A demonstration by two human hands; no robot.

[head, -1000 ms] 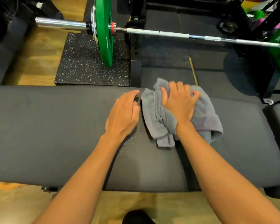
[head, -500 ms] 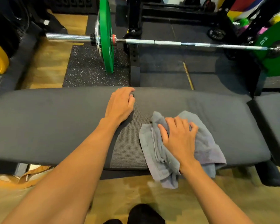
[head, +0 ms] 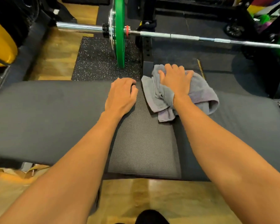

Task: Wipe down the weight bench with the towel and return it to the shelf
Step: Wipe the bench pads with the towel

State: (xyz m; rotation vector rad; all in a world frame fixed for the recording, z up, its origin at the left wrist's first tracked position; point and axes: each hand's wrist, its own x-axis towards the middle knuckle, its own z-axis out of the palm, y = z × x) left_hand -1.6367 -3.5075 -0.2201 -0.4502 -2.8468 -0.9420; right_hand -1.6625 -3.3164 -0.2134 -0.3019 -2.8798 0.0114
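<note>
A long black padded weight bench (head: 47,120) runs across the view from left to right. A crumpled grey towel (head: 199,94) lies at the bench's far edge, partly hanging over it. My right hand (head: 175,80) presses flat on the towel, fingers spread and curled over its far side. My left hand (head: 121,94) rests on the bench just left of the towel, fingers bent over the far edge, holding nothing.
A barbell (head: 184,37) with a green plate (head: 119,31) lies on the floor mats beyond the bench, beside a black rack upright (head: 146,46). A yellow plate (head: 2,44) stands at the left. Wooden floor (head: 152,194) lies in front of the bench.
My right hand has pushed the towel from the bench's near edge back to its far edge. My left hand has stayed on the far edge.
</note>
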